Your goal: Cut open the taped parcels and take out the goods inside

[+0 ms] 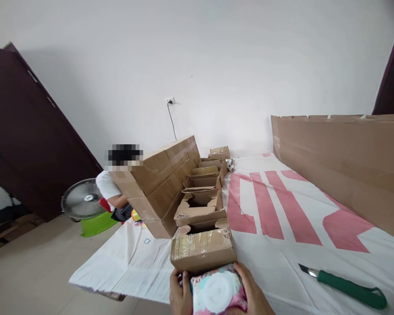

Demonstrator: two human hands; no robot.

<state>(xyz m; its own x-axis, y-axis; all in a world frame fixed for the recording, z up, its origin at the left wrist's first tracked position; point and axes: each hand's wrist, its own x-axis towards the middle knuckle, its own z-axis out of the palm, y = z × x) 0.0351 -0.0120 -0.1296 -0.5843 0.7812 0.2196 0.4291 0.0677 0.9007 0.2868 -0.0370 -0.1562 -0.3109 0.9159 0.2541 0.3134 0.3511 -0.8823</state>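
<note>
Pack (218, 294) of soft pink-and-teal plastic with a round white lid (218, 290) — clamped between the bare left hand (180, 293) and bare right hand (252, 292) — is just beside a taped brown cardboard box (202, 250)

Between left hand (180, 295) and right hand (254, 291): gap filled by wet-wipes pack (218, 292). Straight ahead: taped cardboard box (203, 252) in way, row of opened cartons (197, 215) behind it. Ahead-left of left hand: tall carton stack (162, 177) blocks; low stretch of cloth this side, out to table edge. Right of right hand: flat printed tablecloth (265, 269), open lane forward alongside row; farther right, bare-bladed box cutter (351, 288), then, beyond, upright cardboard panel (341, 168).
</note>
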